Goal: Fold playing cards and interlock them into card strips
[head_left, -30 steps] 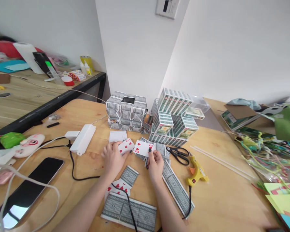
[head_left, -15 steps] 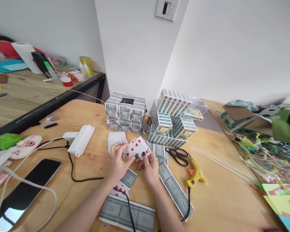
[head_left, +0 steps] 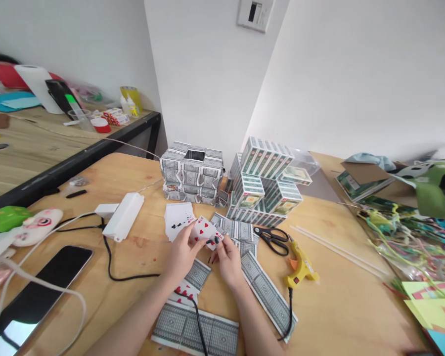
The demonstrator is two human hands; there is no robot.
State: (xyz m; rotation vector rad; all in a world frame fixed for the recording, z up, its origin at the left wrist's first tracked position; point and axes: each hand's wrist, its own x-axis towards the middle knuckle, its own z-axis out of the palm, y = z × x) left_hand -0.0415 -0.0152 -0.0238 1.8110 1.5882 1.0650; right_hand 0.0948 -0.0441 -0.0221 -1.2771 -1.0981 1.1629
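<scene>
White heart cards (head_left: pixel 204 229) sit between left hand (head_left: pixel 181 253) and right hand (head_left: pixel 228 258).

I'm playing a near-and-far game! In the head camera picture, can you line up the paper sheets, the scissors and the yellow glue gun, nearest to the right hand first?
From the right hand:
1. Black scissors, just to its right.
2. Yellow glue gun, farther right.
3. Bright paper sheets, way over at the picture's right edge.
</scene>
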